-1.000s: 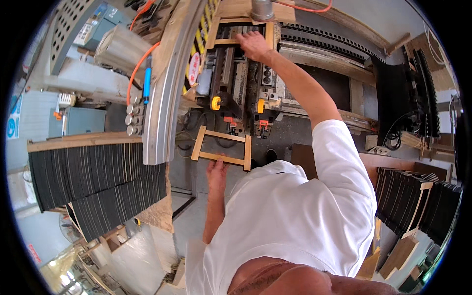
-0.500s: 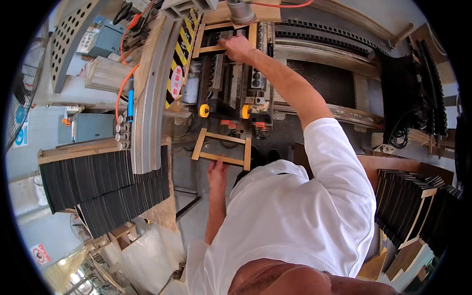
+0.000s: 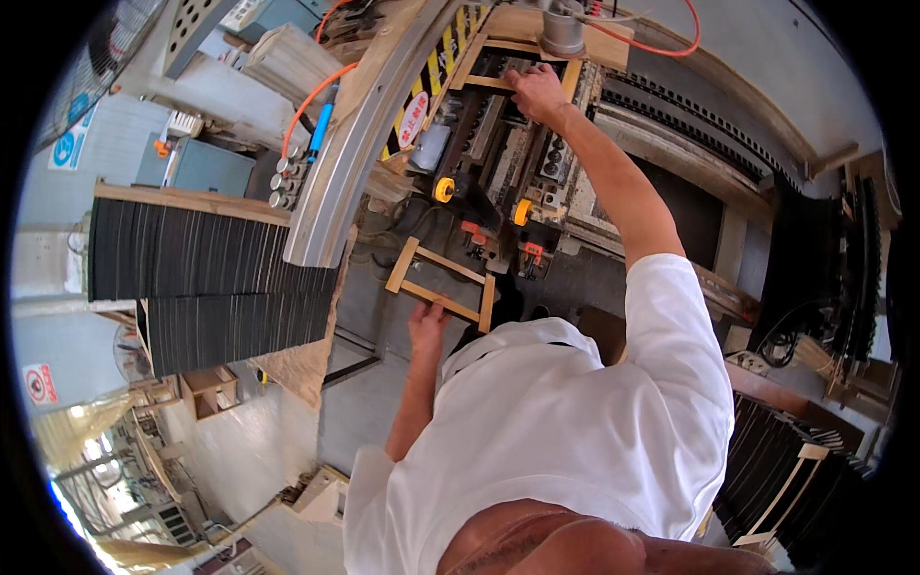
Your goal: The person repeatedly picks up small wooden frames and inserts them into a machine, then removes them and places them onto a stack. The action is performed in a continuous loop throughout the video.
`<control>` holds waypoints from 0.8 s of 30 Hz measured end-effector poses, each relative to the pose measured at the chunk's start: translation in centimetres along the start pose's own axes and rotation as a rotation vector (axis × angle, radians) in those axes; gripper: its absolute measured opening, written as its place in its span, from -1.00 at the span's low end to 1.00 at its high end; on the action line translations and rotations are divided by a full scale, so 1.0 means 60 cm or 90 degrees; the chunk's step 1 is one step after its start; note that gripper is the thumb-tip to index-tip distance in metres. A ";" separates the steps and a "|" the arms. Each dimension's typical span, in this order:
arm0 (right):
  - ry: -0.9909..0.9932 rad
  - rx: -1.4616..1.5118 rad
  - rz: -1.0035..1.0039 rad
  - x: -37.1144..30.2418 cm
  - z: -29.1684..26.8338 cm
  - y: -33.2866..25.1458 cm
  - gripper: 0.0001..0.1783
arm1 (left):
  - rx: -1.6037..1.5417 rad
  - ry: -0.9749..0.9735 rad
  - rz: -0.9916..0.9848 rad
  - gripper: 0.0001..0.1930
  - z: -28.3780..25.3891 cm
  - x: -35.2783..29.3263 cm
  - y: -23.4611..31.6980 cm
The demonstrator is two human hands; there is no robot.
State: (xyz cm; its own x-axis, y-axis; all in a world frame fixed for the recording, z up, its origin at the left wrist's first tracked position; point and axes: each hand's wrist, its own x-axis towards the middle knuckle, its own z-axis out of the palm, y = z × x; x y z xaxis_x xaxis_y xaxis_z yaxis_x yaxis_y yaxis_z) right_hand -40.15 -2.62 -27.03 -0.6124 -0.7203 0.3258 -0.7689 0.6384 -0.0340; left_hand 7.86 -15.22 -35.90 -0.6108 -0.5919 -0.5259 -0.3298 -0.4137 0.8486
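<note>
My left hand is closed on the near bar of a small rectangular wooden frame, held low and tilted in front of my body. The frame's middle is open. My right arm reaches far forward, over a machine bed. There my right hand has its fingers closed at the near bar of a second wooden frame, lying at the machine's far end. Part of that bar is hidden behind my fingers. A grey metal cylinder stands just beyond this hand.
Left of the bed runs a long metal beam beside a yellow-black striped panel. Two yellow knobs project at the bed's near end. Stacked black panels stand at left, and more black panels at lower right.
The whole view has turned, so the machine appears farther right and slanted. Both hands keep their grip on the two frames, with little other visible movement.
</note>
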 end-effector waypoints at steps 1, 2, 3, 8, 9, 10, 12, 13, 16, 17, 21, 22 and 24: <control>-0.035 0.001 0.005 -0.001 -0.004 -0.001 -0.57 | 0.017 0.010 0.006 -0.71 -0.008 0.000 0.000; -0.028 -0.004 0.000 -0.001 -0.009 -0.003 -0.57 | 0.033 0.021 0.011 -0.71 -0.015 -0.001 -0.001; -0.038 -0.011 -0.001 -0.003 -0.015 -0.004 -0.58 | 0.050 0.025 0.040 -0.71 -0.018 -0.004 0.001; -0.074 -0.050 0.004 -0.004 -0.009 0.012 -0.59 | 0.098 0.037 0.135 -0.65 -0.031 -0.044 0.046; -0.068 -0.050 0.000 -0.003 -0.008 0.009 -0.60 | 0.086 0.042 0.153 -0.65 -0.036 -0.057 0.054; -0.061 -0.050 -0.005 0.001 -0.006 0.009 -0.60 | 0.073 0.046 0.174 -0.66 -0.042 -0.068 0.062; -0.037 -0.039 -0.007 -0.001 -0.002 0.004 -0.62 | 0.060 0.046 0.223 -0.67 -0.060 -0.090 0.076; -0.036 -0.037 -0.004 0.003 -0.002 -0.002 -0.61 | 0.056 0.048 0.256 -0.68 -0.074 -0.101 0.085; -0.058 -0.025 0.021 -0.002 -0.018 -0.011 -0.51 | 0.082 0.062 0.317 -0.71 -0.103 -0.159 0.147; -0.068 -0.021 0.018 -0.004 -0.026 -0.009 -0.48 | 0.073 0.063 0.332 -0.72 -0.117 -0.182 0.174; -0.054 -0.070 0.051 -0.012 -0.034 -0.021 -0.45 | 0.048 0.135 0.423 -0.74 -0.204 -0.271 0.272; -0.088 -0.080 0.081 -0.013 -0.050 -0.044 -0.45 | 0.049 0.151 0.444 -0.74 -0.234 -0.291 0.291; -0.079 -0.100 0.081 -0.009 -0.033 -0.031 -0.44 | 0.028 0.169 0.557 -0.72 -0.308 -0.317 0.329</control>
State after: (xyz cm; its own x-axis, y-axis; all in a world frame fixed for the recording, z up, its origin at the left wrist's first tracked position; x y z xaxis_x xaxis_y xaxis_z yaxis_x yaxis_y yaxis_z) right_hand -38.04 -2.88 -25.27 -0.7279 -0.6531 0.2089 -0.6523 0.7534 0.0827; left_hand 26.25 -24.91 -10.18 -0.4715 -0.8239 0.3145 0.1420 0.2810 0.9491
